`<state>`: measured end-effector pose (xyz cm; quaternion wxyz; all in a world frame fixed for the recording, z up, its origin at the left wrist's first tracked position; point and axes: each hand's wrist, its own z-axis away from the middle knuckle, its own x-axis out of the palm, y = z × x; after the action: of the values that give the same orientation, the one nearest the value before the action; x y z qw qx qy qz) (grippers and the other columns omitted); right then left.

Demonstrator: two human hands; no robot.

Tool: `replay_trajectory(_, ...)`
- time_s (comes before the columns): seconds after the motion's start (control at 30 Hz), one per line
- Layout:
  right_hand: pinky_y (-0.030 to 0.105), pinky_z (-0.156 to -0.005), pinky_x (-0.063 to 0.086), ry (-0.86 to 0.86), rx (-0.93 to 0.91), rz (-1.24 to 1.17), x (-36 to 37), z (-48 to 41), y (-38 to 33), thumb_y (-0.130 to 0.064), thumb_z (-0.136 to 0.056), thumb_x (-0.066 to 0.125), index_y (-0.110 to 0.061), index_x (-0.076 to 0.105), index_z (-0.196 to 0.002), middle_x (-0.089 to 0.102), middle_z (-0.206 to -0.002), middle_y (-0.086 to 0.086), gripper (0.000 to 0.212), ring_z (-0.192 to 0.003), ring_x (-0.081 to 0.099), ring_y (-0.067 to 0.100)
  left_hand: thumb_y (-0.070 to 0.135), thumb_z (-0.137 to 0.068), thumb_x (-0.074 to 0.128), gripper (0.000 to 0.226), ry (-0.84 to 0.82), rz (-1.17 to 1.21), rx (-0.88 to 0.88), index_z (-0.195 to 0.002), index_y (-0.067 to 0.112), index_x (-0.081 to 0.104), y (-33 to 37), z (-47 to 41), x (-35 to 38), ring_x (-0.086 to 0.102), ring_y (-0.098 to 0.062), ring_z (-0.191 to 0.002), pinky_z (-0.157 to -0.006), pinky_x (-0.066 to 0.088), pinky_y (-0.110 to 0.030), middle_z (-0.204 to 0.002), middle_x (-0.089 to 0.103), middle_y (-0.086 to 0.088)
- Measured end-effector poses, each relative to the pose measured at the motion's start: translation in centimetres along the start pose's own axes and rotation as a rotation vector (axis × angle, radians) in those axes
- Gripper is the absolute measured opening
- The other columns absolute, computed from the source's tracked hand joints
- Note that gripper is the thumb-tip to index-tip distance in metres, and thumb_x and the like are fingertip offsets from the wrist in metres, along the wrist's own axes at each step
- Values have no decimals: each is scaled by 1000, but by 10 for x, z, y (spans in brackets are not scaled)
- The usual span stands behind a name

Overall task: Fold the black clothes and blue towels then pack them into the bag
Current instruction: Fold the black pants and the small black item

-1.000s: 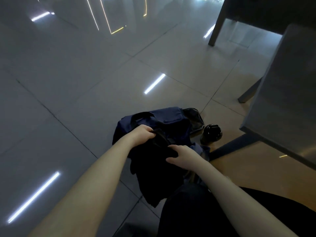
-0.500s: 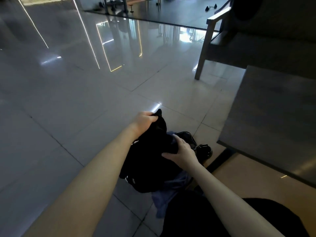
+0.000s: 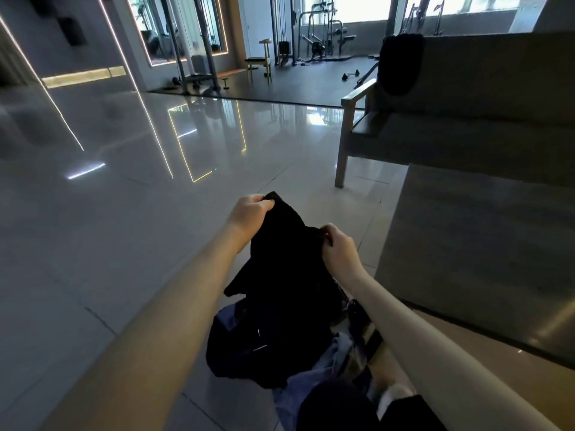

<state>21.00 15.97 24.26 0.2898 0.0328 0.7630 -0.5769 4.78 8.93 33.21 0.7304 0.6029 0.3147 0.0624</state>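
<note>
Standing close on the right of the bag (image 3: 227, 325) is a counter (image 3: 482, 244); left hand (image 3: 252, 213) and right hand (image 3: 337, 247) pinch the black garment (image 3: 280, 259) by its top, its length hanging down.

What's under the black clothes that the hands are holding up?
Under the black garment lies the dark blue bag, with a light blue towel beside it. The garment covers most of the bag, so its inside can't be seen.

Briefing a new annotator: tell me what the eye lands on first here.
Centre frame, the left hand and right hand pinch a black garment by its top edge, held up above the glossy tiled floor. Beneath it lies a blue towel; gym machines stand far behind.
</note>
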Motion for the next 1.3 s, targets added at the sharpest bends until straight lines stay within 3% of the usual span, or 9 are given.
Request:
replay_trajectory(0.23, 34, -63, 47, 136, -153, 41, -44, -12, -47, -6, -97, 43, -4, 60, -106, 63, -84, 8, 19, -74, 61, 27, 19, -90, 53, 13, -79, -212, 59, -86, 11, 62, 17, 10, 14, 53, -18, -68, -65, 37, -28, -74, 56, -4)
replay_trajectory(0.3, 41, -69, 53, 179, -199, 81, -55, -14, -58, -7, -96, 45, -5, 61, -106, 67, -89, 12, 19, -79, 63, 30, 20, -92, 57, 16, -119, -249, 98, -106, 13, 59, 22, 15, 24, 57, -15, -84, -73, 42, -24, -93, 59, -1)
replay_trajectory(0.43, 35, -73, 50, 163, -272, 173, -75, -16, -76, -14, -92, 52, -11, 66, -101, 70, -92, 8, 17, -84, 63, 25, 14, -81, 72, 72, -260, -268, 339, -143, 15, 35, 40, 29, 38, 47, -14, -117, -94, 42, -24, -130, 48, 0)
replay_trajectory(0.5, 32, -72, 47, 136, -284, 165, -82, -14, -82, -16, -91, 55, -15, 69, -97, 70, -90, 4, 15, -84, 63, 21, 28, -69, 73, 72, -206, -372, 460, -136, 18, 48, 48, 28, 43, 55, -20, -115, -100, 43, -33, -126, 58, -4)
replay_trajectory(0.7, 32, -71, 49, 108, -115, -49, -100, -1, -69, -21, -93, 56, -11, 70, -96, 69, -86, 6, 17, -80, 63, 20, 41, -66, 73, 40, -110, -390, 470, -79, 4, 64, 71, 31, 56, 57, -23, -67, -66, 45, -33, -71, 60, -9)
replay_trajectory(0.93, 21, -89, 40, -306, 2, 187, -116, 44, -22, -9, -82, 71, -5, 58, -116, 60, -110, 4, 37, -109, 56, 16, 27, -85, 68, 28, 55, -226, 488, -90, 3, 56, 100, 31, 64, 60, -28, -83, -76, 47, -36, -86, 60, -14)
replay_trajectory(1.0, 29, -79, 45, -279, 9, 251, -121, 49, -3, -7, -76, 73, -21, 63, -85, 62, -91, 0, 20, -95, 60, 16, 28, -86, 66, 27, 80, -201, 500, -90, 4, 54, 110, 34, 62, 56, -26, -81, -70, 43, -32, -83, 57, -9)
replay_trajectory(1.07, 32, -71, 45, -272, 16, 320, -128, 51, 12, -8, -75, 71, -34, 51, -63, 57, -78, -3, 35, -84, 58, 14, 28, -87, 65, 25, 115, -194, 501, -88, 7, 51, 117, 35, 57, 54, -23, -80, -66, 38, -30, -82, 53, -5)
replay_trajectory(1.3, 31, -70, 47, -14, 89, 425, -187, 36, 3, -11, -82, 59, -19, 56, -77, 63, -86, 9, 10, -86, 63, 26, 28, -89, 63, 25, 124, -257, 430, -95, 9, 48, 125, 32, 29, 54, -23, -83, -70, 39, -30, -86, 52, -3)
